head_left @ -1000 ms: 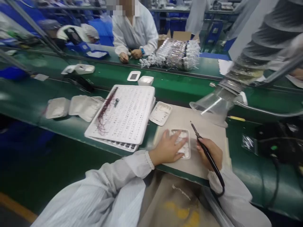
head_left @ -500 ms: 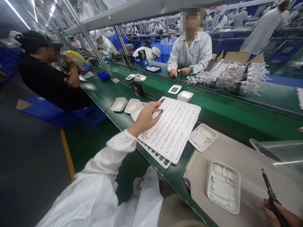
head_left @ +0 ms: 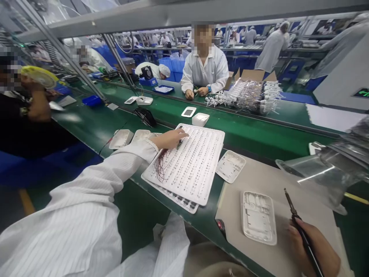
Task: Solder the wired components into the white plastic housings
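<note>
Pinching together at a small wired part, the left hand (head_left: 170, 138) is seen over the white component tray (head_left: 201, 165) on the green bench. A soldering iron (head_left: 300, 227) is gripped by the right hand (head_left: 315, 246) beside the white housing (head_left: 258, 217) on the grey mat (head_left: 291, 184).

Two hands work here, the left hand (head_left: 170, 138) and right hand (head_left: 314, 246), among one soldering iron (head_left: 300, 231), two stacked component trays (head_left: 193, 165) and six white housing shells on the counter (head_left: 253, 134).
</note>
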The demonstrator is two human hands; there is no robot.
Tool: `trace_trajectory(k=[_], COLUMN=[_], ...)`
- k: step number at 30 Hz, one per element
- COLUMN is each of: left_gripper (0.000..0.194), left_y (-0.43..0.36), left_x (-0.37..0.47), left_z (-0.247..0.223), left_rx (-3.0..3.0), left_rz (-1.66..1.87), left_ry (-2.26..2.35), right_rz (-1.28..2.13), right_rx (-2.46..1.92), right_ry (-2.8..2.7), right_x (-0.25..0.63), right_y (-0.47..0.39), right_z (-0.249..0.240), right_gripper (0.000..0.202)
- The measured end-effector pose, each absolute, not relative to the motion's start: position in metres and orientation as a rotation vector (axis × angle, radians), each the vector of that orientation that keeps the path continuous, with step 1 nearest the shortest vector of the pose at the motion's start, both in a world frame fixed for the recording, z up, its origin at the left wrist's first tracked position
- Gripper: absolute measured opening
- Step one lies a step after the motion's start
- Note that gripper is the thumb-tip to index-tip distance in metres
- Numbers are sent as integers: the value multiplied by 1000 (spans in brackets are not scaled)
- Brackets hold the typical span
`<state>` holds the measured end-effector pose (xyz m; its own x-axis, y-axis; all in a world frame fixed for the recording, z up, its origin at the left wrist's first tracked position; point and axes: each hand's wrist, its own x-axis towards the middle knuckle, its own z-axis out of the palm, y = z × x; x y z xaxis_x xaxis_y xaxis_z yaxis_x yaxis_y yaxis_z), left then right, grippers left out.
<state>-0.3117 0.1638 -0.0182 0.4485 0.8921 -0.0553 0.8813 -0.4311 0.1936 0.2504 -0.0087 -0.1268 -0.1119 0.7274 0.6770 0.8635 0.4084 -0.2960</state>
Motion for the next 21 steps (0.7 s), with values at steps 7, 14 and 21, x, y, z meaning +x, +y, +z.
trace_trajectory(k=[7,14,21], left_gripper=[73,76,83], left_y=[156,151,151], left_x=[-308,-303,-279], left_z=[-8,21,7], left_rx=[2190,1830,1600], left_rz=[298,543,618], left_ry=[1760,1832,1845], right_rz=[-241,-161,-145], right_rx=[-1224,-1197,-1092], right_ry=[-1979,-1931,-1939], right_x=[248,244,241], right_y=[-9,-14,-16], right_z=[-123,-117,-112], right_gripper=[21,20,19])
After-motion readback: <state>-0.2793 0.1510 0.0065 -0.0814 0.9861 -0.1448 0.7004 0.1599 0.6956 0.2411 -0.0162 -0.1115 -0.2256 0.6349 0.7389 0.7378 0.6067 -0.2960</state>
